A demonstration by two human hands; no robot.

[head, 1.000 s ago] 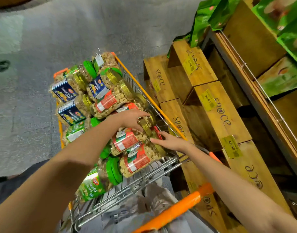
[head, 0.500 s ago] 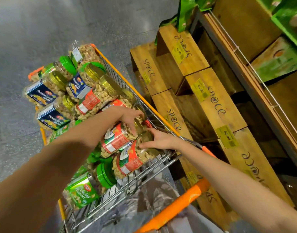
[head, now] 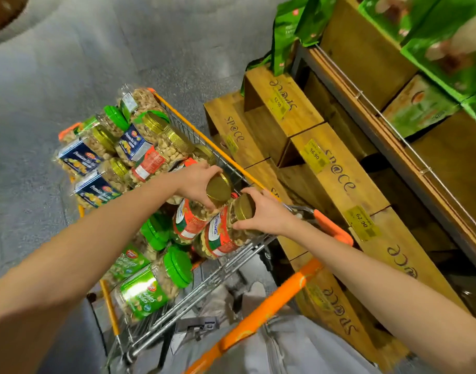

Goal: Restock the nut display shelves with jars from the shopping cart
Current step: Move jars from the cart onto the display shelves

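A wire shopping cart (head: 182, 300) with an orange handle holds several clear nut jars with red, blue and green labels. My left hand (head: 197, 183) grips the gold lid of a red-labelled cashew jar (head: 189, 221). Right beside it, my right hand (head: 266, 211) grips the gold lid of a second red-labelled cashew jar (head: 220, 237). Both jars are tilted upward at the cart's near right corner. To the right stand stepped wooden display crates (head: 336, 171) with yellow price tags; no jars show on them.
Green snack bags (head: 444, 41) fill the upper shelf at the right behind a wire rail (head: 393, 125). Grey floor (head: 96, 49) spreads to the left of the cart. The cart's orange handle (head: 261, 311) crosses in front of my legs.
Both hands have closed round the gold lids and tipped the two red-labelled jars upward. The view has shifted a little toward the crates.
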